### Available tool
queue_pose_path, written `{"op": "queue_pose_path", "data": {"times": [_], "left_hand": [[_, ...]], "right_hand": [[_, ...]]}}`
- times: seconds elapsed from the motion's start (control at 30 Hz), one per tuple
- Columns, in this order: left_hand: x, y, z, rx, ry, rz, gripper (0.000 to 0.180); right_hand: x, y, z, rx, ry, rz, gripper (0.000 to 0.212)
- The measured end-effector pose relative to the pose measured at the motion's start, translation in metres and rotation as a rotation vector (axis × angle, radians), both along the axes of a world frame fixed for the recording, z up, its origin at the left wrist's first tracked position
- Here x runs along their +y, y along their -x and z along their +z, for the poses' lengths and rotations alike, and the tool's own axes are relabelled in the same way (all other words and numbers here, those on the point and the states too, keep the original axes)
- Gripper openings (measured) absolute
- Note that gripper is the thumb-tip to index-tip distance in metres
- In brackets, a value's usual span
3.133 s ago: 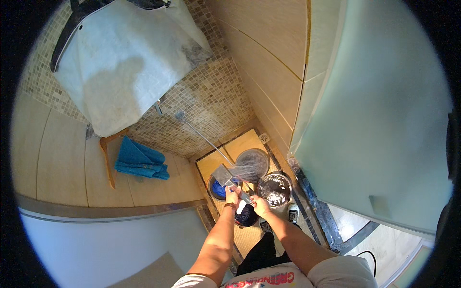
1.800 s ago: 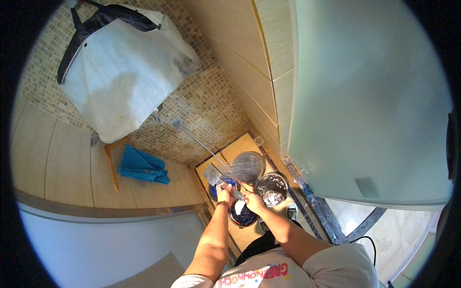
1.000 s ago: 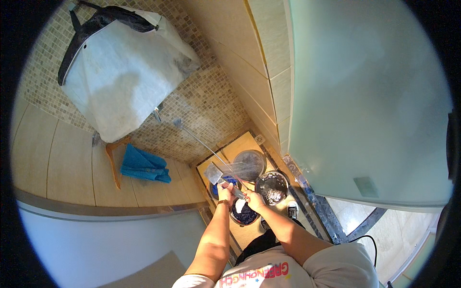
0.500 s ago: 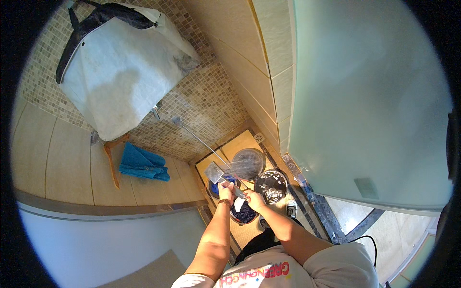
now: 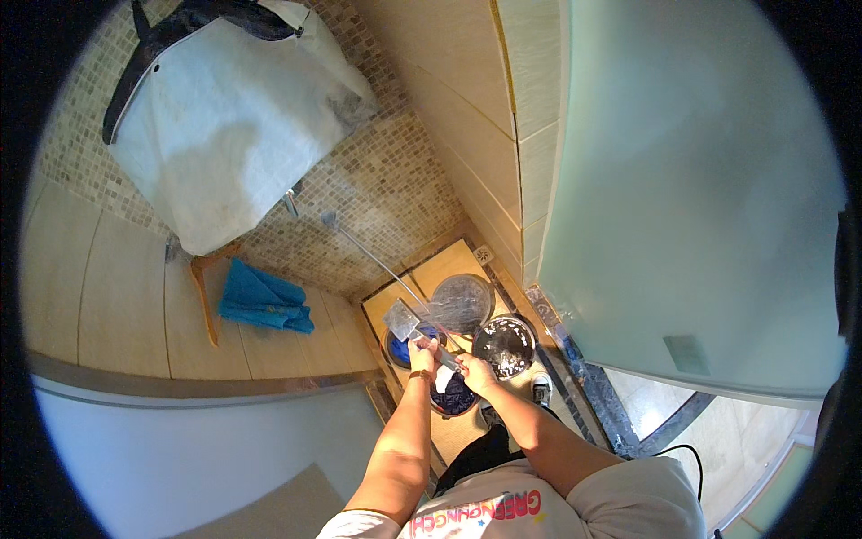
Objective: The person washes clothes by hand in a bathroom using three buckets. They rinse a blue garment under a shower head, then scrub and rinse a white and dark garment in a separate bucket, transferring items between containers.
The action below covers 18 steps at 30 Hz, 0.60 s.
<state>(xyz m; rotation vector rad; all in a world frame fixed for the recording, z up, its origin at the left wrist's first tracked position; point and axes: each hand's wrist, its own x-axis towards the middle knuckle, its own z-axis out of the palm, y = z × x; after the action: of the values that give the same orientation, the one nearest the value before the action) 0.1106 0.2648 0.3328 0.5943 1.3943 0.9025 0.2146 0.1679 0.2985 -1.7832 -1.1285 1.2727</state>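
Observation:
Both my hands are around a square-headed hand shower. My left hand [image 5: 422, 357] grips the handle just below the shower head [image 5: 401, 317]; my right hand [image 5: 476, 375] closes on its lower end, where the hose seems to join. A metal hose [image 5: 384, 267] runs to the tiled wall. Under the shower head is a tub with blue cloth [image 5: 401, 349], partly hidden by it. A round grey basin [image 5: 461, 304] stands beyond, and a dark basin of foamy water [image 5: 505, 347] sits to the right. Below my hands a bucket holds dark cloth [image 5: 454, 397], with something white at its edge.
A large whitish bag-like cover [image 5: 238, 135] hangs on the mosaic wall. A blue towel [image 5: 263, 298] and wooden hanger [image 5: 205, 296] are at the left. Frosted glass [image 5: 691, 198] closes the right side. A dark stone sill [image 5: 602, 395] edges the floor beside my shoe [image 5: 540, 390].
The water spray that fanned from the shower head across the grey basin shows less plainly now. My hands keep the same grip; the whole view has shifted slightly.

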Motion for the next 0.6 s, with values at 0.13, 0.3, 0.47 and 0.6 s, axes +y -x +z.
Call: {"op": "queue_pose_path", "data": {"times": [0.13, 0.3, 0.47, 0.6], "left_hand": [[-0.002, 0.003, -0.007, -0.048, 0.011, 0.025, 0.033], [-0.002, 0.015, -0.025, -0.067, 0.014, 0.014, 0.031], [-0.004, 0.047, -0.043, -0.056, -0.012, 0.188, 0.026], [-0.001, 0.085, -0.049, -0.028, 0.050, 0.232, 0.023]], "right_hand": [[-0.001, 0.004, -0.005, -0.025, -0.006, -0.019, 0.024], [0.000, 0.006, 0.006, -0.146, 0.005, -0.008, 0.027], [0.002, 0.017, 0.012, -0.255, 0.218, 0.128, 0.039], [-0.002, 0.031, 0.011, -0.225, 0.315, 0.212, 0.044]]}}
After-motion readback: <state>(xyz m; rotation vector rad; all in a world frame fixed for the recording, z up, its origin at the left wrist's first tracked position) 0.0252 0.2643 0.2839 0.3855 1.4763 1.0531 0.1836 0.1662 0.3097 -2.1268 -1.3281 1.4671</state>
